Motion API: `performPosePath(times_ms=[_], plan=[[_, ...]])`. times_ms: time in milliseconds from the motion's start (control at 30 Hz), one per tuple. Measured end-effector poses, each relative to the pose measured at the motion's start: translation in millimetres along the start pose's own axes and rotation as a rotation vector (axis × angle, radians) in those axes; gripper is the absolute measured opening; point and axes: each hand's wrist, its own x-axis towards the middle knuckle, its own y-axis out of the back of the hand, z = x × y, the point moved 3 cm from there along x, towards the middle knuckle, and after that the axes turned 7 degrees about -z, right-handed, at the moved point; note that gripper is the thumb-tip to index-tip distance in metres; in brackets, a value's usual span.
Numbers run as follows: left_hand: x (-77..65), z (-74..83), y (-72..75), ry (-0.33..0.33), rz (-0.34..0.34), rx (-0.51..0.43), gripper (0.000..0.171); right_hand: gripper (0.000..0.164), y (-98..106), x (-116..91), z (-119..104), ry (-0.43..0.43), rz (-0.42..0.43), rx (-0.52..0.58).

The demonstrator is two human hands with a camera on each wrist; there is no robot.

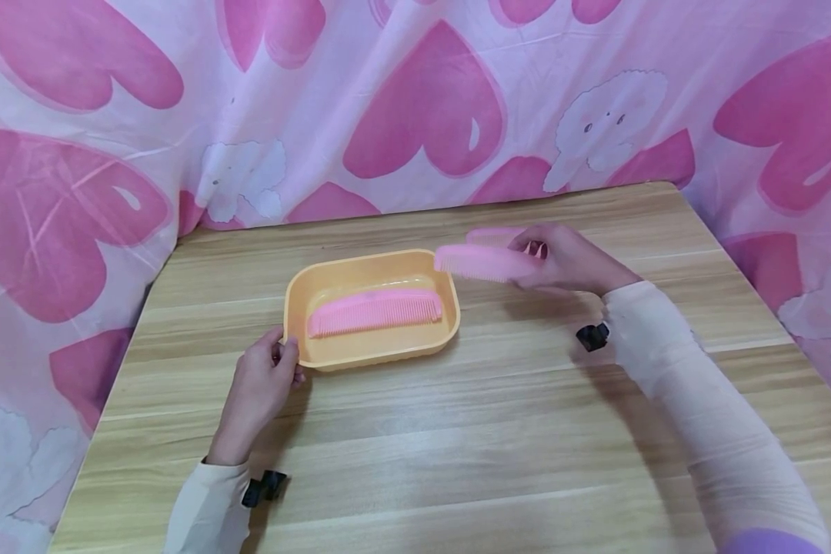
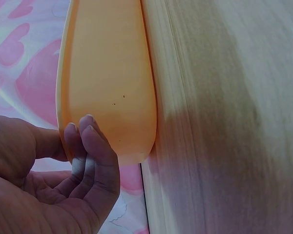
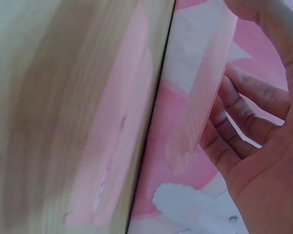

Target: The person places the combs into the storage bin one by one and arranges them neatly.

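Note:
A yellow-orange plastic tray (image 1: 370, 355) stands on the table, and one pink comb (image 1: 374, 312) lies inside it with its teeth toward the near side. My left hand (image 1: 263, 381) pinches the tray's rim at the near left corner, thumb on one side and fingers against the outer wall (image 2: 107, 73). Held in my right hand (image 1: 568, 258) is another pink comb (image 1: 481, 262), raised above the table, its free end overlapping the tray's right far corner in the head view. Beyond it, partly hidden, more pink comb (image 1: 492, 235) shows; the right wrist view has two combs (image 3: 110, 117) lying side by side there.
The wood-grain table (image 1: 415, 454) ends at a pink curtain (image 1: 415, 100) with hearts, which hangs along the back and both sides. Small black clips (image 1: 592, 337) sit at each wrist, beside the pale sleeves (image 1: 699, 400).

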Motion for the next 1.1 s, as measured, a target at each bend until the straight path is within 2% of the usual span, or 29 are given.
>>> performPosePath(times_ms=[333, 567, 700, 900, 1100], plan=[[0.7, -1.1, 0.3, -0.015, 0.008, 0.004, 0.038, 0.047, -6.5, 23.4, -27.5, 0.062, -0.039, 0.028], [1.6, -2.0, -0.5, -0.025, 0.012, 0.003, 0.035, 0.040, -16.1, 43.4, -50.7, 0.139, -0.073, 0.034], [1.9, -1.4, -0.6, -0.018, 0.009, 0.002, 0.036, 0.044, -22.3, 51.6, -59.8, 0.140, -0.099, 0.044], [1.7, -1.9, -0.2, -0.018, 0.008, -0.002, 0.036, 0.045, -34.8, 66.4, -73.5, 0.187, -0.128, 0.037], [1.2, -2.0, 0.0, -0.017, 0.010, -0.002, 0.035, 0.051, -47.0, 77.1, -88.0, 0.179, -0.159, 0.030]])
